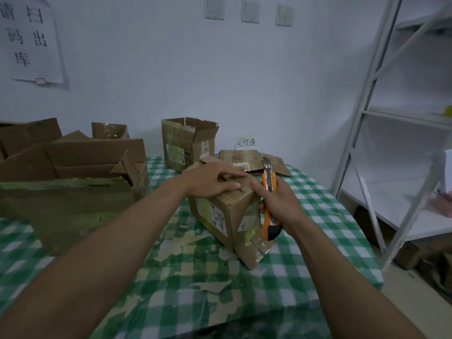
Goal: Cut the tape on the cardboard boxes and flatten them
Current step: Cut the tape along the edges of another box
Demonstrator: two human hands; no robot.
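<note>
Small box (227,211) at bench (318,206) centre stood unflattened, left grip (210,179) flat-fingered on top, right grip (281,204) clamped round knife (269,189); flattened cardboard (244,159) lay at one o'clock, standing boxes (73,172) at nine and twelve o'clock outstanding.

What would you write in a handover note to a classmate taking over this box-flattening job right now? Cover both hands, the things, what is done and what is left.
Left hand rests flat on top of the small box, steadying it.
Right hand grips the orange utility knife beside that box, tip up, not cutting.
Done: flattened cardboard lies behind, by the paper sign.
Left: the small box is unflattened; so are the open box behind and the large boxes at left.
</note>
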